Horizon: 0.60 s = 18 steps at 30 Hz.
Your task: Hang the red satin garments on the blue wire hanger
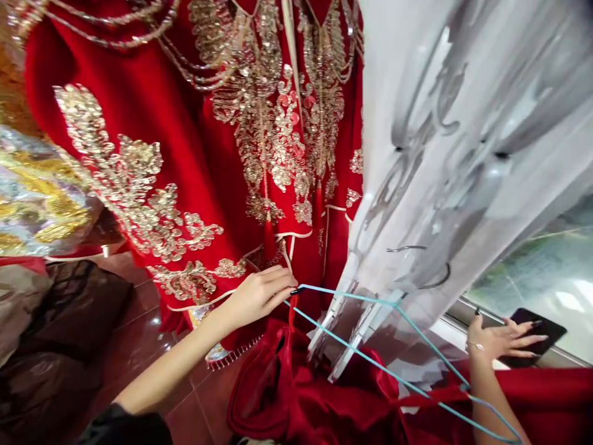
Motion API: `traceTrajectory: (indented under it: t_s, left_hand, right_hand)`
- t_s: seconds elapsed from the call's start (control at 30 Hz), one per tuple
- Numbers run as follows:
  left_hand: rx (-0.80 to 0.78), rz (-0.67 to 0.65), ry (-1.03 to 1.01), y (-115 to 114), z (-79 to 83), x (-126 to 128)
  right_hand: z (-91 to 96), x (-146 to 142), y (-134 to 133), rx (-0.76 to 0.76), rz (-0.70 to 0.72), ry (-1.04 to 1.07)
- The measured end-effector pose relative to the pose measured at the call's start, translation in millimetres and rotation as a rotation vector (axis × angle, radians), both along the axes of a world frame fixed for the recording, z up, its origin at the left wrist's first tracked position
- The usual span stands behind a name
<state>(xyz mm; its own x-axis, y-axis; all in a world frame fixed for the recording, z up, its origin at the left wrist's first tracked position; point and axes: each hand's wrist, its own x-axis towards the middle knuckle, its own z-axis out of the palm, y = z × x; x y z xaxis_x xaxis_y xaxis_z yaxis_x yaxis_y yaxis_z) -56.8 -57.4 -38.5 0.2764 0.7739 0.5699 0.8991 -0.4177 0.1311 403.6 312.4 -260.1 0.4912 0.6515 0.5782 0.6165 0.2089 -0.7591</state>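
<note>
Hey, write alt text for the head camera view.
A left hand pinches the end of a thin teal hanger before a red gown with gold sequin embroidery. A right hand rests on a black phone beside a sheer white garment cover.

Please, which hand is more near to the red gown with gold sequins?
The left hand is nearer: it is just in front of the lower part of the red gown. The right hand is farther away, by the window.

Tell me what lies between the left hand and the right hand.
In the head view, a thin turquoise hanger runs from the left hand toward the right hand, in front of white plastic hangers and above bunched red satin.
</note>
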Motion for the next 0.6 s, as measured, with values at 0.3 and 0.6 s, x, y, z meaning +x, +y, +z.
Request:
traceTrajectory:
  t_s: [0.3,0.6]
  left_hand:
    - [0.158,-0.031,-0.109,-11,-4.9,-5]
    - [0.612,0.085,-0.302,-53,-123.9,-17]
  right_hand:
    - [94.9,-27,-135,0.252,0.423,0.535]
    - [71.8,-58,-329,0.054,0.394,0.448]
